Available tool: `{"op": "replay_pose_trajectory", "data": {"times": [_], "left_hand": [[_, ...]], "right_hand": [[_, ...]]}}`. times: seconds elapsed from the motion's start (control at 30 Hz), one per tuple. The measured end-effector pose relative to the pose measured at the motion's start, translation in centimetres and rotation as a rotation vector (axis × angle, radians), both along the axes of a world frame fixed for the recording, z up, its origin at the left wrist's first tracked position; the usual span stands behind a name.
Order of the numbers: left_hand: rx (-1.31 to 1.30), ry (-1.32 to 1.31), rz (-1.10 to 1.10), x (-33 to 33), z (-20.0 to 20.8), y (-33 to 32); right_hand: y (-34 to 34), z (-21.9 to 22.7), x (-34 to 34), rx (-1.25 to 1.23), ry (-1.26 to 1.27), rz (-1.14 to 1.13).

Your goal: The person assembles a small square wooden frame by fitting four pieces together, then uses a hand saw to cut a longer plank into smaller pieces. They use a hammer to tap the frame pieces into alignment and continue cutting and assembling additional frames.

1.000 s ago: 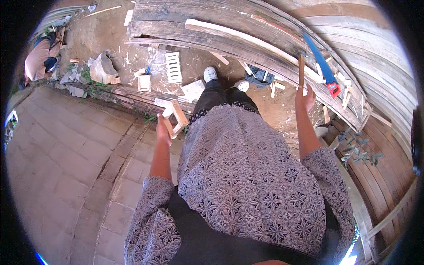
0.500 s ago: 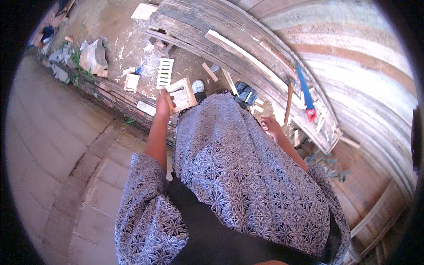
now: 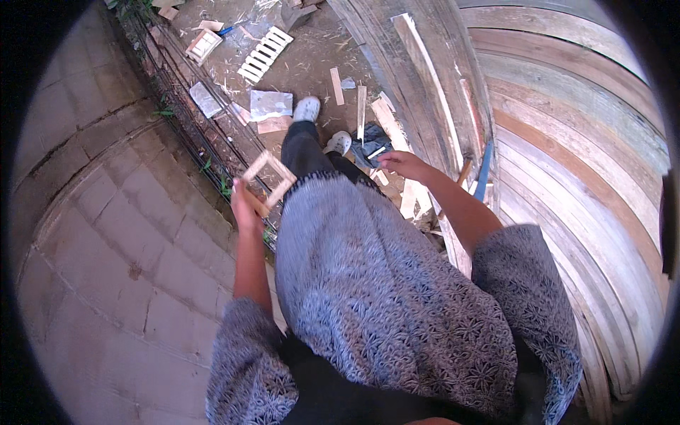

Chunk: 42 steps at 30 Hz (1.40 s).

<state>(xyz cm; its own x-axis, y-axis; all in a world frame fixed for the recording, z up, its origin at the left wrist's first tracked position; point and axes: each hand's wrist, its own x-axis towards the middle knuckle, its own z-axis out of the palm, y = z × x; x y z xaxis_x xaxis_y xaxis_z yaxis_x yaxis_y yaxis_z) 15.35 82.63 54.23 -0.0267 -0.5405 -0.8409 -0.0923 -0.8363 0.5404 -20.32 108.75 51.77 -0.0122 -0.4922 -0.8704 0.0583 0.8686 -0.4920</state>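
Note:
A small rectangular frame of pale wood is in my left hand, whose fingers are closed around one of its sides. The frame is held tilted, left of my legs, and the ground shows through its middle. My right hand is stretched forward with its fingers loosely bent and slightly apart; I see nothing in it. Beneath its fingertips lie a dark cloth-like bundle and wood offcuts. On the ground ahead lies a slatted wooden piece, with a smaller wooden piece to its left.
A long plank bench runs along the right, bearing a pale wood strip and a blue saw blade. Plank walling stands beyond. Grey paving spreads left, beside a strip of thin rods. A flat grey slab lies near my shoe.
My view has swung, and more paving and both my shoes now show. The frame has stayed in my left hand. My right hand has moved forward, away from my body.

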Motion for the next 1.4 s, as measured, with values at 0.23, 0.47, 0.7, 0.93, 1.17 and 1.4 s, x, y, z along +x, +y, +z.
{"op": "replay_pose_trajectory", "data": {"times": [0.23, 0.47, 0.7, 0.93, 1.17, 1.4], "left_hand": [[-0.215, -0.163, -0.426, 0.1, -3.1, 4.9], [-0.181, -0.023, -0.545, 2.6, -9.9, 9.0], [-0.101, -0.082, -0.421, 5.6, -11.9, 10.1], [-0.124, -0.27, -0.497, 4.6, -12.1, 10.1], [-0.188, -0.264, -0.443, -1.1, -12.3, 8.8], [-0.121, -0.095, -0.495, 0.5, -13.2, 9.8]], "right_hand": [[0.2, -19.8, 2.6, 0.109, 0.295, 0.082], [0.5, -33.8, 1.1, 0.376, 0.675, 0.48], [-1.6, -43.8, -2.1, 0.694, 0.755, 0.596], [5.2, -56.0, -4.2, 0.822, 0.703, 0.563], [7.7, -58.3, -6.1, 0.818, 0.803, 0.473], [1.5, -44.4, 0.9, 0.416, 0.691, 0.491]]}}
